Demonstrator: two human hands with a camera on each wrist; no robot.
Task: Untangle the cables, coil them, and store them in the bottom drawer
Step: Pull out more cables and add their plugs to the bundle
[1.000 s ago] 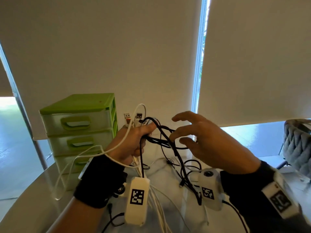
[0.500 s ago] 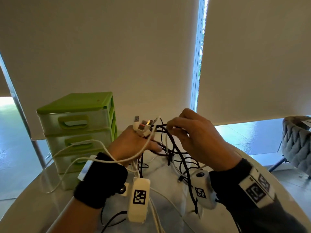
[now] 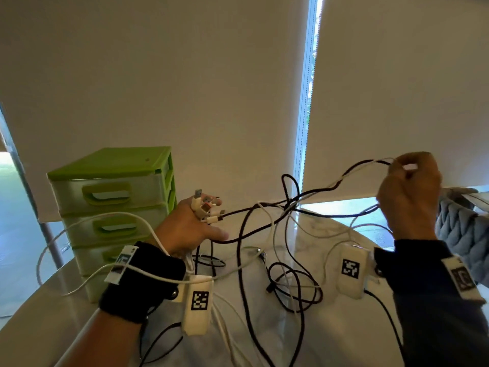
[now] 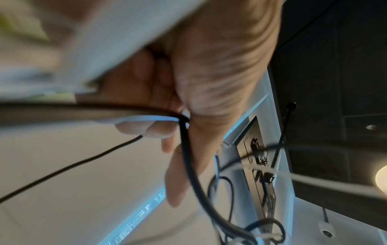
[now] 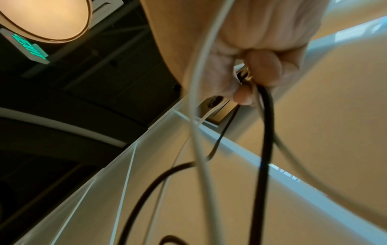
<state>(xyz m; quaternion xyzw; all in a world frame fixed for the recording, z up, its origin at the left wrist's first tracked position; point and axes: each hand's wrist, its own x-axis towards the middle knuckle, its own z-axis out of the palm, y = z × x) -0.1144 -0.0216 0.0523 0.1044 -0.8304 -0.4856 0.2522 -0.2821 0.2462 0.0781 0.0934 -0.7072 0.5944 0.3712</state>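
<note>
My left hand (image 3: 189, 226) grips a bundle of black and white cables (image 3: 288, 205), with several USB plugs (image 3: 205, 207) sticking up out of the fist. From there the tangle stretches right and upward to my right hand (image 3: 408, 181), raised high at the right, which pinches a black and a white cable end. In the right wrist view the right hand (image 5: 249, 77) holds a black cable (image 5: 266, 132) and thin white ones. In the left wrist view the left hand (image 4: 188, 106) has black and white cables crossing at its fist. More loops (image 3: 293, 287) lie on the table.
A green drawer unit (image 3: 113, 207) with several drawers, all shut, stands on the pale round table (image 3: 312, 234) at the left, just behind my left hand. A grey knitted chair (image 3: 463, 229) sits past the table's right edge. Closed blinds hang behind.
My right hand has taken cable ends and pulled them far to the right and up, stretching the tangle out. The left hand stays near the drawers, holding the plugs.
</note>
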